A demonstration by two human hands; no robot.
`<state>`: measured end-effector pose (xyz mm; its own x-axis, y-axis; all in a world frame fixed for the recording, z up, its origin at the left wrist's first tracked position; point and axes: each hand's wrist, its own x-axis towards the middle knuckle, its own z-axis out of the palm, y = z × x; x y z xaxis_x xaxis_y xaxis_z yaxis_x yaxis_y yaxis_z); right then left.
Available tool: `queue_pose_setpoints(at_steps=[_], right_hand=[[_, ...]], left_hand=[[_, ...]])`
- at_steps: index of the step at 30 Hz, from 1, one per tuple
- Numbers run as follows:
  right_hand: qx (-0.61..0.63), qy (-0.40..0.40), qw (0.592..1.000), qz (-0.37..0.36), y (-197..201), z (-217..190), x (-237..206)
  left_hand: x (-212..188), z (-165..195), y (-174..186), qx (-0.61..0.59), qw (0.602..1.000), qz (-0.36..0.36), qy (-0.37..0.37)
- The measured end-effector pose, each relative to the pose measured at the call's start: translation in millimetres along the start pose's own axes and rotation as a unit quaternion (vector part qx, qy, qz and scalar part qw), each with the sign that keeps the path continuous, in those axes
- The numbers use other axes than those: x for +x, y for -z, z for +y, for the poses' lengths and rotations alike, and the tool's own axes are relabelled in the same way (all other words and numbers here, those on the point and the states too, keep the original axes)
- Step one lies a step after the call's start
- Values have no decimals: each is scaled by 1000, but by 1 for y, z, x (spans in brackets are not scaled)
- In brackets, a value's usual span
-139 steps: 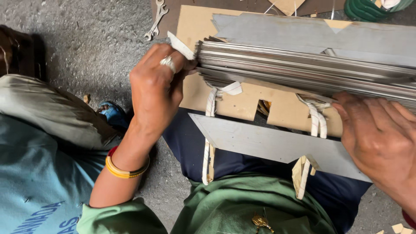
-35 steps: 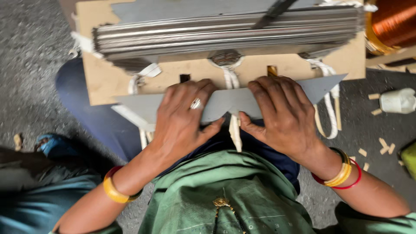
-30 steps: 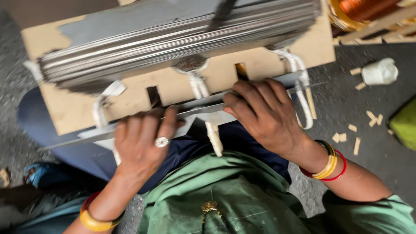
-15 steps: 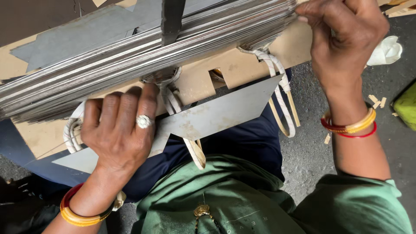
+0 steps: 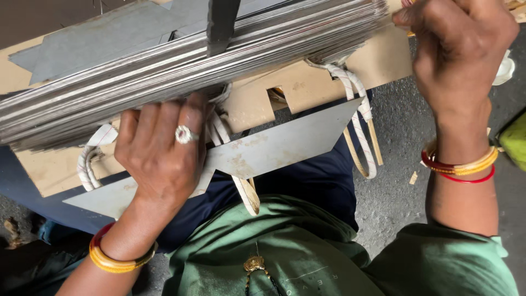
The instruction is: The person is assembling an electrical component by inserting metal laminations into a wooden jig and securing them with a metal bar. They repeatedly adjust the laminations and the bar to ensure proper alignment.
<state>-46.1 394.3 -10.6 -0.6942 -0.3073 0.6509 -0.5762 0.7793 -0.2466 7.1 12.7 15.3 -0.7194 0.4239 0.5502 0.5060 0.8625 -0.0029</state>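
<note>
The floor (image 5: pixel 394 164) is rough grey concrete, seen at the right of the frame and in the lower left corner. Small wood chips (image 5: pixel 415 177) lie on it at the right. The light is soft and even, without hard shadows.

The person wears a green short-sleeved top (image 5: pixel 285 252) with a small gold pendant (image 5: pixel 254 265); a stone-set ring (image 5: pixel 183 134) and yellow-and-red bangles (image 5: pixel 116 262) on the left hand (image 5: pixel 161 156); red and gold bangles (image 5: pixel 459 167) below the right hand (image 5: pixel 457 46); dark blue trousers (image 5: pixel 307 181).
</note>
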Motion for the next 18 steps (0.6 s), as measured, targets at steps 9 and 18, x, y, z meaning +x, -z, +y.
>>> queue_pose_setpoints(at_steps=[9,18], right_hand=[[21,-15,999,-41,-31,-10,-22],[87,-59,994,-41,-44,-8,-42]], left_hand=[[-13,-28,11,-98,992,24,82],[-38,-42,-17,-75,992,40,95]])
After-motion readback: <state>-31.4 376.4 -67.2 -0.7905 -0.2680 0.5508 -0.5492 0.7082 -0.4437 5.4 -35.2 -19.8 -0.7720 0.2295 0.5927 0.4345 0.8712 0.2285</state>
